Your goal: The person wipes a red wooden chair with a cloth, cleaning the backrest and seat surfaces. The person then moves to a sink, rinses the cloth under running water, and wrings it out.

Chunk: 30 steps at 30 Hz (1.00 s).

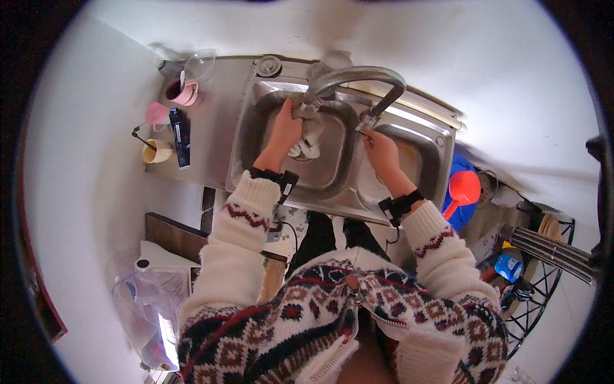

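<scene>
My left hand (287, 127) is over the left basin of the stainless steel double sink (353, 158). It grips a wet-looking greyish cloth (314, 127) directly beneath the spout of the curved metal faucet (360, 74). The cloth's paler end hangs down near the drain, which it partly covers. At the base of the faucet, my right hand (382, 151) has its fingers closed around the small lever, above the divider and the right basin. The fingertips hide part of that lever. Both wrists wear black straps with small devices.
Left on the counter (216, 125) are a pink mug (184, 92), a cream cup (157, 151) and a dark tube (180, 139). A drain strainer (268, 66) lies behind the left basin. Right of the sink, a red scoop (463, 188) rests over a blue bucket (463, 218).
</scene>
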Tool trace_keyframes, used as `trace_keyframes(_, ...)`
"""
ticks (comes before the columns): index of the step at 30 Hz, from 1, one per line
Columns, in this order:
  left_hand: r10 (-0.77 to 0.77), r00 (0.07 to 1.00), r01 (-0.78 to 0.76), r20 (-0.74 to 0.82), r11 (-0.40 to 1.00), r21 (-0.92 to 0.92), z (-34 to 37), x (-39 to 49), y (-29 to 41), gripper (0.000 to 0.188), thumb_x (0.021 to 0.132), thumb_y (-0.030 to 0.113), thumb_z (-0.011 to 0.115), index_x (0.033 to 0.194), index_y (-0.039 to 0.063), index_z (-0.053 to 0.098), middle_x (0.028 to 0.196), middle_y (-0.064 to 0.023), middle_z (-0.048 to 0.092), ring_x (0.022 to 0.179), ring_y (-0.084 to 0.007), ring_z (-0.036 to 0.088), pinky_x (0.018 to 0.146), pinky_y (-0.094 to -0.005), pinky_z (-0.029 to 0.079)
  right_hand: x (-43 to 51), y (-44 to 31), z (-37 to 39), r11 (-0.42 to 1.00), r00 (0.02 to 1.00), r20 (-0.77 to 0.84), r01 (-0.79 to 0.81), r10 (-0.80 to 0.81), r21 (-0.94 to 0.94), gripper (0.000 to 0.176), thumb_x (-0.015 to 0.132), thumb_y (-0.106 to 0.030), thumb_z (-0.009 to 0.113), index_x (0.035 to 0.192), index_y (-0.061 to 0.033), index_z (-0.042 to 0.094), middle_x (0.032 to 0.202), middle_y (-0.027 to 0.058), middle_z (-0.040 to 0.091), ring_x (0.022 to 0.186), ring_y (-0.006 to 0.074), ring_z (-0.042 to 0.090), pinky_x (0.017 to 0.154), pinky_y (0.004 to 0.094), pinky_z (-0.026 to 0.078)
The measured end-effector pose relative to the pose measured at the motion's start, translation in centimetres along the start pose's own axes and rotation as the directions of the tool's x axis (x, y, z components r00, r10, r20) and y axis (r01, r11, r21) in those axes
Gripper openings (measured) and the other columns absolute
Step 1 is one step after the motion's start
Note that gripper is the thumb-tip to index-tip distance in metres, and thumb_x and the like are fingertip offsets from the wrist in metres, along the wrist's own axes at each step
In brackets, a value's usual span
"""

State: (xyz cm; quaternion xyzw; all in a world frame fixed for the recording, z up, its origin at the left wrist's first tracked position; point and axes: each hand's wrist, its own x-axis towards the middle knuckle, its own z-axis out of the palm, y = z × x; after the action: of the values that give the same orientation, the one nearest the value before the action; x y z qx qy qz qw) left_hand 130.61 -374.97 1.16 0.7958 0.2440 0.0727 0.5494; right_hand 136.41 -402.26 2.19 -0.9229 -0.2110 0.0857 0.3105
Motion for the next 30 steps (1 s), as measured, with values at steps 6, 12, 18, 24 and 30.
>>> trace_keyframes(6, 0.132, 0.991, -0.132, 0.004, 0.991, -0.012, -1.1, -0.5, 0.8, 0.064, 0.083, 0.003, 0.063, 0.143, -0.001, 0.045, 0.132, -0.0214, 0.061, 0.123, -0.0309, 0.059, 0.103, -0.0348, 0.045, 1.2, -2.9, 1.4, 0.950, 0.973, -0.076, 0.228, -0.217, 0.212, 0.034, 0.091, -0.011, 0.066, 0.125, -0.0091, 0.063, 0.121, 0.0152, 0.064, 0.111, 0.0367, 0.062, 0.089, 0.0438, 0.051)
trace_keyframes(12, 0.156, 0.984, -0.162, 0.083, 0.983, 0.082, -3.4, -1.4, 2.5, 0.060, 0.079, 0.004, 0.069, 0.137, 0.002, 0.054, 0.123, -0.0178, 0.067, 0.113, -0.0287, 0.066, 0.096, -0.0339, 0.050, 7.3, -5.8, 6.6, 0.864, 0.900, 0.041, 0.404, -0.435, 0.302, 0.046, 0.086, -0.018, 0.077, 0.122, 0.0015, 0.058, 0.120, 0.0143, 0.064, 0.108, 0.0325, 0.063, 0.091, 0.0418, 0.051)
trace_keyframes(18, 0.128, 0.989, -0.137, 0.079, 0.984, 0.117, -7.0, -0.7, -0.6, 0.051, 0.079, -0.002, 0.064, 0.129, 0.003, 0.061, 0.119, -0.0147, 0.069, 0.110, -0.0267, 0.066, 0.095, -0.0344, 0.050, 9.7, -7.0, 6.3, 0.774, 0.902, 0.374, -0.075, -0.216, 0.629, 0.045, 0.085, -0.015, 0.078, 0.121, 0.0015, 0.058, 0.109, 0.0085, 0.066, 0.098, 0.0172, 0.062, 0.086, 0.0333, 0.050)
trace_keyframes(24, 0.061, 0.993, -0.049, -0.101, 0.992, 0.118, -3.4, 0.0, -7.2, 0.040, 0.090, 0.009, 0.053, 0.128, 0.002, 0.063, 0.129, -0.0146, 0.064, 0.118, -0.0280, 0.060, 0.098, -0.0378, 0.047, 10.2, -8.3, 8.4, 0.796, 0.913, 0.245, 0.125, -0.326, 0.593, 0.040, 0.086, -0.004, 0.071, 0.124, -0.0049, 0.060, 0.108, 0.0031, 0.065, 0.098, 0.0127, 0.060, 0.087, 0.0284, 0.049)
trace_keyframes(30, -0.389, 0.835, 0.535, 0.388, 0.411, -0.738, 1.2, 0.8, -7.0, 0.062, 0.101, 0.063, 0.038, 0.142, 0.019, 0.053, 0.141, -0.0060, 0.057, 0.131, -0.0250, 0.054, 0.102, -0.0513, 0.044, 9.2, -8.9, 11.0, 0.769, 0.910, 0.212, 0.157, -0.356, 0.619, 0.029, 0.085, 0.001, 0.055, 0.110, -0.0049, 0.068, 0.108, 0.0110, 0.068, 0.097, 0.0205, 0.065, 0.088, 0.0344, 0.050)
